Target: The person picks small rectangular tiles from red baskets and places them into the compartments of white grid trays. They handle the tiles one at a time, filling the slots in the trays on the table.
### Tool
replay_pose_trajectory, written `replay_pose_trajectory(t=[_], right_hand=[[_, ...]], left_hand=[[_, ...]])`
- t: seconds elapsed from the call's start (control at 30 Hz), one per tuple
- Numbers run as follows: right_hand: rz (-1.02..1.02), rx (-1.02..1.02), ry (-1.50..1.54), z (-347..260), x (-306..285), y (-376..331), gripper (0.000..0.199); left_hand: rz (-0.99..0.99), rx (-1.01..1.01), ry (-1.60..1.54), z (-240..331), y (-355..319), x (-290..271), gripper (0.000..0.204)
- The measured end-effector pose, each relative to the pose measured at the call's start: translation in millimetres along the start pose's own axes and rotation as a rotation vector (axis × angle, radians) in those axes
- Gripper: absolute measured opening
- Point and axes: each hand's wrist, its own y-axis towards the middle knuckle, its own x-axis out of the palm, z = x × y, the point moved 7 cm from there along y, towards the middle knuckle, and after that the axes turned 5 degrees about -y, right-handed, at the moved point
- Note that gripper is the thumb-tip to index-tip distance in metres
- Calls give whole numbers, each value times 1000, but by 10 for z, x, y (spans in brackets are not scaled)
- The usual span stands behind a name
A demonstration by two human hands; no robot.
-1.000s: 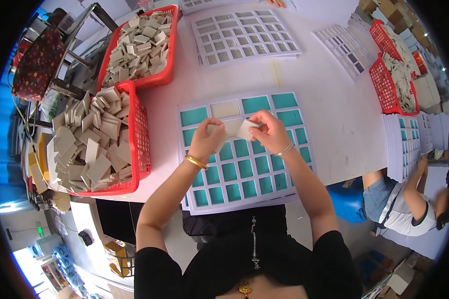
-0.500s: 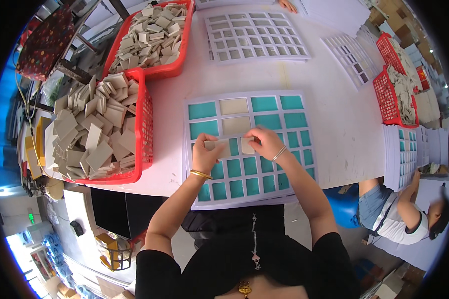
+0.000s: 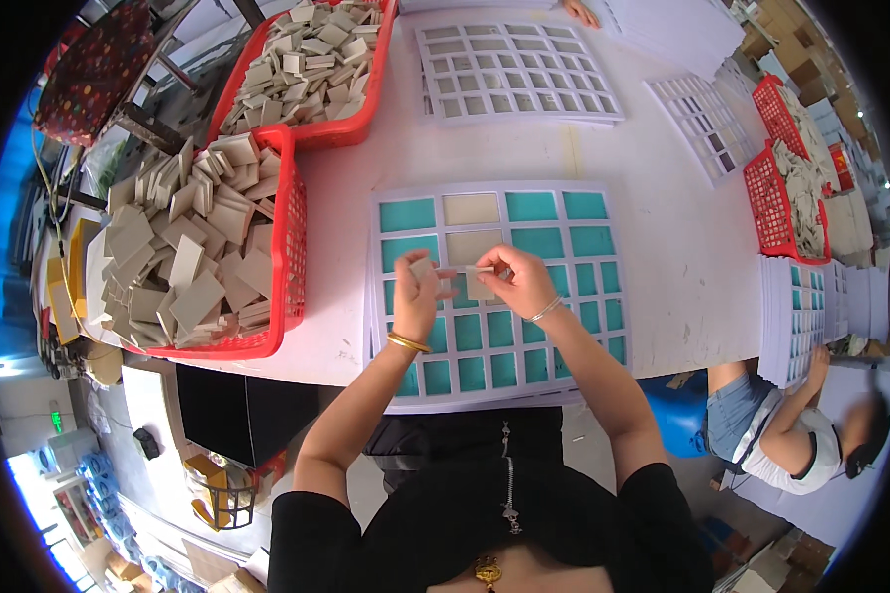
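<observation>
1. The left hand [image 3: 417, 296] pinches a small beige square tile [image 3: 424, 269] between thumb and fingertips, its grip closed on the tile just above the white sample card [image 3: 494, 287] with teal windows, which lies at the near edge of the tabletop [image 3: 663, 227].
2. The right hand [image 3: 519, 282] closes its fingertips on a thin pale strip [image 3: 470, 269], likely a backing film, stretched between the two hands; another beige tile [image 3: 481, 288] rests under it in the third row.
3. To do this well, I judge the strip should be pulled flat and slowly, so the tile stays square in the left grip.
4. Two cells in the second column already show beige tiles [image 3: 473, 210]; the teal cells beside them appear open, so the tile is best lined up with a window's edges before pressing.
5. Pressing evenly from the middle outward would probably seat it without tilt.
6. The red basket of loose tiles [image 3: 193, 257] stands at the left edge of the tabletop, within reach of the left hand; a second basket [image 3: 307, 69] sits toward the far left corner.
</observation>
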Motion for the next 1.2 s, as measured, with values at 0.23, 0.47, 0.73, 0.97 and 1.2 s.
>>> replay_pose_trajectory(t=[0.23,0.47,0.73,0.97,1.2], right_hand=[[26,-249,-278,-87,193,52,14],[100,-420,-711,-324,265,43,16],[-23,-202,-684,-65,267,5,16],[-248,-225,-877,-144,255,-42,21],[78,-11,-81,-226,-209,109,42]], left_hand=[[55,-10,241,151,0,-308,20],[39,14,277,182,71,-281,18],[-45,223,297,213,220,-64,15],[-276,55,407,248,454,322,22],[-473,100,450,669,541,636,16]])
